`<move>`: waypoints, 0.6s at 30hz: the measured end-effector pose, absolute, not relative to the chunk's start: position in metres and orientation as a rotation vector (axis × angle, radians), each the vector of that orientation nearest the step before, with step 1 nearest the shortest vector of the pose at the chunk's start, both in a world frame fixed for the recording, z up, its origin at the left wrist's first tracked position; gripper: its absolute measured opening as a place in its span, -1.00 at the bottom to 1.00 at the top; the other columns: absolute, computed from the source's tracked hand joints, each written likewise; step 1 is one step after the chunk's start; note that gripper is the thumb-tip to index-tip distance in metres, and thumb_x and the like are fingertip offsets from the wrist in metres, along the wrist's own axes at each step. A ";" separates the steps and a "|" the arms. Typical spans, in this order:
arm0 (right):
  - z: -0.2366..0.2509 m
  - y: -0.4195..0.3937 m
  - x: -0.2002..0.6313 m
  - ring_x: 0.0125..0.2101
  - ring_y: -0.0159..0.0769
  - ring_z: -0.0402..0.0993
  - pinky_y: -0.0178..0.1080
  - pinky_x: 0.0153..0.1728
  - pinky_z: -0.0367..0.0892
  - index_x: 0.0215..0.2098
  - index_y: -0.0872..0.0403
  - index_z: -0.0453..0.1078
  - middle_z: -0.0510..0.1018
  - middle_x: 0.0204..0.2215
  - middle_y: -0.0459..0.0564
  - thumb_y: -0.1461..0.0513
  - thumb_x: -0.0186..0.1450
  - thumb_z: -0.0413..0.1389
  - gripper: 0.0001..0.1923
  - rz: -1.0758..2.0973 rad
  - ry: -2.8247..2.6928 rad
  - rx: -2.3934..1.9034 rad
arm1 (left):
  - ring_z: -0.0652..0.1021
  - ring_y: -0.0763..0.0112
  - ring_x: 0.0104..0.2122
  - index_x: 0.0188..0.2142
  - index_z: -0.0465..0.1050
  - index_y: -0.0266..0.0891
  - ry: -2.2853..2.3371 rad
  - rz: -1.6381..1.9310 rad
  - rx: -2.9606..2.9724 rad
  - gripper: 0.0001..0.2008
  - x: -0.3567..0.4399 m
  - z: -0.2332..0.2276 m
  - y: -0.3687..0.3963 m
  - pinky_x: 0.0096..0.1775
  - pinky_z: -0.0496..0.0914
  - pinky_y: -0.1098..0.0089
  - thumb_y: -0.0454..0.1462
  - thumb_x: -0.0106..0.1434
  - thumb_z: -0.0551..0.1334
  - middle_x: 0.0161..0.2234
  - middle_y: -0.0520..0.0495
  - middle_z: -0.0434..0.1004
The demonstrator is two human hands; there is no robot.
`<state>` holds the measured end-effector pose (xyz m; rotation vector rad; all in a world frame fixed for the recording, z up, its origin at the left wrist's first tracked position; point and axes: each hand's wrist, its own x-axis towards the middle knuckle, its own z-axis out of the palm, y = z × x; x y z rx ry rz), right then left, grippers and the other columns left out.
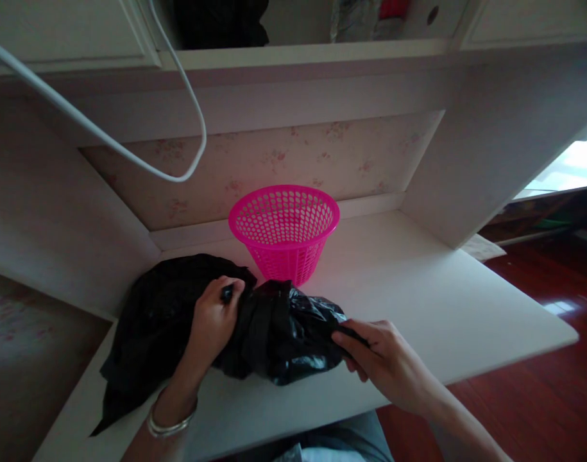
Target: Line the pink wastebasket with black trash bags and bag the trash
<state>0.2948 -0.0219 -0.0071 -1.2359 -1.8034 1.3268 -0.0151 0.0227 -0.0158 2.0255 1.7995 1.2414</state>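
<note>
Black plastic bags (293,333) lie bunched across the white tabletop, shiny on the right and spread flatter toward the left. My left hand (219,314), with a bangle on its wrist, is closed around a gathered bit of the black plastic near the middle. A small end of it pokes out by the thumb. At the right end, my right hand (374,356) pinches the black plastic between thumb and fingers. Just behind the plastic stands a pink perforated basket (296,260), upright, its inside showing nothing but the mesh.
A white cable (105,138) hangs in a loop at the upper left. Above is an open cabinet shelf (303,58) holding a dark bundle. The white table (418,276) ends at a rounded right corner over a red-brown floor (528,385). White side panels flank the nook.
</note>
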 end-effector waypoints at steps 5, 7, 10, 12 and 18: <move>-0.051 -0.024 0.322 -0.65 -0.42 0.24 -0.28 -0.56 0.12 -0.49 0.02 0.28 0.38 -0.65 -0.14 -0.20 0.45 -0.01 -0.43 1.424 -1.765 -1.451 | 0.66 0.17 -0.27 -0.37 0.46 -0.16 2.025 1.276 1.900 -0.53 -0.050 -0.064 0.043 -0.08 0.52 0.14 0.13 0.43 0.11 -0.36 -0.11 0.63; -0.062 -0.025 0.329 -0.65 -0.42 0.24 -0.28 -0.55 0.11 -0.45 0.03 0.30 0.39 -0.64 -0.16 -0.22 0.44 0.00 -0.43 1.450 -1.712 -1.486 | 0.65 0.22 -0.32 -0.36 0.46 -0.19 2.054 1.286 1.877 -0.52 -0.051 -0.074 0.043 -0.13 0.53 0.14 0.13 0.44 0.13 -0.38 -0.08 0.62; -0.056 -0.024 0.336 -0.63 -0.40 0.26 -0.29 -0.53 0.12 -0.44 0.04 0.34 0.40 -0.63 -0.16 -0.24 0.42 0.03 -0.42 1.403 -1.666 -1.501 | 0.68 0.12 -0.29 -0.36 0.50 -0.18 2.044 1.337 1.865 -0.51 -0.046 -0.069 0.037 -0.14 0.54 0.14 0.13 0.44 0.12 -0.35 -0.15 0.66; -0.041 -0.021 0.338 -0.60 -0.40 0.27 -0.29 -0.53 0.13 -0.47 0.05 0.37 0.40 -0.64 -0.14 -0.25 0.41 0.06 -0.40 1.315 -1.684 -1.491 | 0.70 0.07 -0.23 -0.34 0.54 -0.19 1.973 1.372 1.889 -0.53 -0.040 -0.053 0.030 -0.08 0.54 0.15 0.09 0.45 0.12 -0.31 -0.20 0.69; 0.019 -0.009 0.305 -0.65 -0.43 0.31 -0.35 -0.63 0.15 -0.51 0.08 0.38 0.39 -0.68 -0.12 -0.26 0.32 0.21 -0.39 1.466 -1.626 -1.165 | 0.69 0.33 -0.05 -0.11 0.64 -0.13 1.579 1.405 2.007 -0.68 0.006 0.009 -0.006 0.08 0.51 0.36 -0.10 0.54 0.12 -0.10 -0.04 0.74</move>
